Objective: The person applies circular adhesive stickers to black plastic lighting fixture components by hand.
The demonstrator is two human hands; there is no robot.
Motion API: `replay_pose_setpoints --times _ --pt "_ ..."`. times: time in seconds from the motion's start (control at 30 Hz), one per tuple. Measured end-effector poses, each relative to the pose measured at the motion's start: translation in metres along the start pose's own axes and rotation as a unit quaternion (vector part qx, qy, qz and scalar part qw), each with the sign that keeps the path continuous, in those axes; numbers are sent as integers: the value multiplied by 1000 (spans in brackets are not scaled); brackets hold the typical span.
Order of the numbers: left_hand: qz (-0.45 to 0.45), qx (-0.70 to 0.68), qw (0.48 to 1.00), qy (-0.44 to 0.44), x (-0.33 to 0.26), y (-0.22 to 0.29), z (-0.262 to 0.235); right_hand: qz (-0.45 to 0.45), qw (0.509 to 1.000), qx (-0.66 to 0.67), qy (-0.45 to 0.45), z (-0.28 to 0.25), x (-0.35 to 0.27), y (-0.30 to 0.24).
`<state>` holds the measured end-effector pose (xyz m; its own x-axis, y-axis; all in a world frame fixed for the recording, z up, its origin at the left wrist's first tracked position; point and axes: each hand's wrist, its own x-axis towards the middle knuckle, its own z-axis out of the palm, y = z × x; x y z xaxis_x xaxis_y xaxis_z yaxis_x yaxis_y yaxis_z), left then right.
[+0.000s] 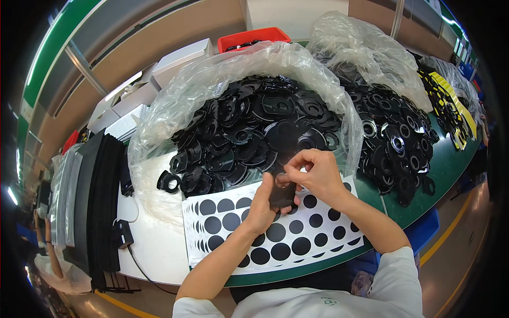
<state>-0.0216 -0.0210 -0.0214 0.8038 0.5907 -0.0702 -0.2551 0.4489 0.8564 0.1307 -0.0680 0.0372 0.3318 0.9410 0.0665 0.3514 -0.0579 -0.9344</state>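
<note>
Sticking step, seemingly: left hand (261,204) grips black plastic part (281,195) above sticker sheet (275,233); right hand (313,172) fingers pinched at part's top edge, likely pressing black dot. Next needs careful centring.

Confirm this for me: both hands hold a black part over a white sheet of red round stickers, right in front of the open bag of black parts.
Not quite. The head view shows the round stickers on the white sheet are black, not red. The rest holds: the left hand and right hand hold a black part over it, in front of the open bag of black parts.
</note>
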Motion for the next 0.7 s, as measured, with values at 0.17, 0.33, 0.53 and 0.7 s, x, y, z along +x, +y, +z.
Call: replay_pose_setpoints --times 0.17,0.33,0.53,0.7 --pt "-15 34 998 -54 1 5 6 -183 949 -243 84 5 -9 6" --pt "-62 -87 994 1 -2 11 5 -215 942 -258 12 -8 -5 10" --pt "-79 -52 996 -5 3 10 6 -77 981 -164 -69 -20 -1 2" --pt "-49 -66 996 35 5 9 8 -115 990 -78 -7 -10 4 20"
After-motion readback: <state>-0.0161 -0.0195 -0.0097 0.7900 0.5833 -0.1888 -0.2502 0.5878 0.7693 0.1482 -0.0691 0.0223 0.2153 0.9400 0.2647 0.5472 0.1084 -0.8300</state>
